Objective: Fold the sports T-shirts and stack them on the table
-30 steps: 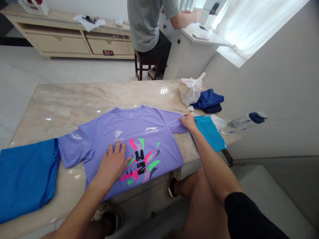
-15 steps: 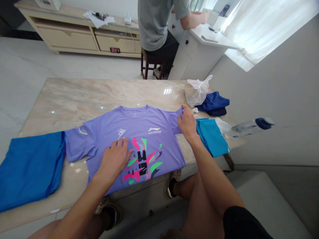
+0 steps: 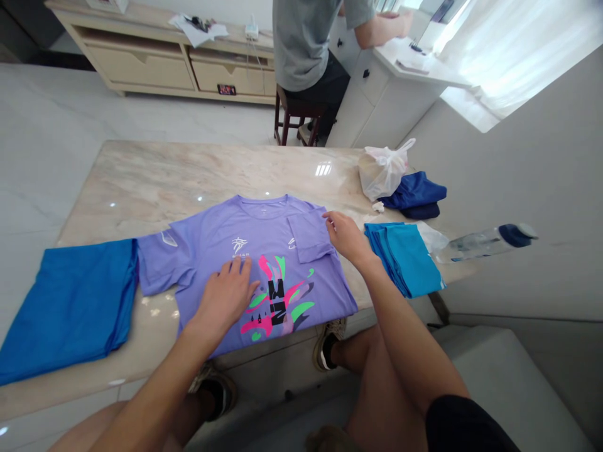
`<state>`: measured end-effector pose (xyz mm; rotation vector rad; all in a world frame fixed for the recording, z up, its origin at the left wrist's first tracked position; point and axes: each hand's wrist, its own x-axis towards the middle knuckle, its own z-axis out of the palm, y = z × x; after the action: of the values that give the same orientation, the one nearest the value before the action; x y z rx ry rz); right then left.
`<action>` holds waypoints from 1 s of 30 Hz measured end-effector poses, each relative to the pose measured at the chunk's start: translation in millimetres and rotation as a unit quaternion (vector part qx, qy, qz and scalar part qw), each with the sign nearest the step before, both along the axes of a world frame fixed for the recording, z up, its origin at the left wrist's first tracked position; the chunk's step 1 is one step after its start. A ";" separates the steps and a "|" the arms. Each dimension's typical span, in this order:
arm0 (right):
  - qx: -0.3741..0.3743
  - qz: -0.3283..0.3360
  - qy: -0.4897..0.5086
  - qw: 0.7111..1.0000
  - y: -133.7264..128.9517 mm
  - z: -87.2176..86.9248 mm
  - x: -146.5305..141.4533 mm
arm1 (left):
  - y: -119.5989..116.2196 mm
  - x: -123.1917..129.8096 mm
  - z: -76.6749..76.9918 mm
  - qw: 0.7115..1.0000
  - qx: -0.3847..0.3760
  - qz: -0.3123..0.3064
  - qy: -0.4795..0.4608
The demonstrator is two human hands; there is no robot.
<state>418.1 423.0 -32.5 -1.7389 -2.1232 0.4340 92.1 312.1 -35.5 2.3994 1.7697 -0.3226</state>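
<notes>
A purple T-shirt (image 3: 207, 263) with a bright pink, green and black print lies front up on the marble table. Its right-side sleeve (image 3: 311, 235) is folded inward over the chest, covering part of the lettering there. My left hand (image 3: 228, 292) rests flat on the shirt beside the print, fingers spread. At the folded edge near the shoulder is my right hand (image 3: 348, 237), its fingers loosely bent and touching the cloth. The left-side sleeve (image 3: 164, 257) stays stretched out, its end meeting a folded blue garment (image 3: 85, 301).
To the right lie a folded turquoise garment (image 3: 405, 257), a plastic bag (image 3: 384, 172), a dark blue cloth (image 3: 419, 191) and a clear bottle (image 3: 480, 243) on its side. Beyond the marble table (image 3: 188, 169), a person (image 3: 306, 44) sits on a stool.
My right hand has brought the right-side sleeve inward over the shirt's chest and loosened its pinch. My left hand stays flat on the shirt. The view has shifted slightly.
</notes>
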 end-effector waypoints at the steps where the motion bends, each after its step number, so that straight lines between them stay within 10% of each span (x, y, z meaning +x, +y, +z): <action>1: -0.009 0.025 -0.043 0.999 -0.5 -3.0 -4.2 | -0.6 0.2 -0.2 1.000 0.000 0.000 0.004; 12: -0.032 0.021 -0.188 0.982 -1.6 -51.9 -67.1 | 2.0 9.1 9.9 1.000 -0.020 0.018 0.015; 30: 0.006 0.061 -0.132 0.989 1.0 -43.6 -94.8 | 1.2 10.5 12.4 0.999 -0.035 0.021 0.015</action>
<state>323.3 424.0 -76.2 -1.7496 -2.4186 0.2329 102.6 313.3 -23.1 2.3175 1.7872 -0.4101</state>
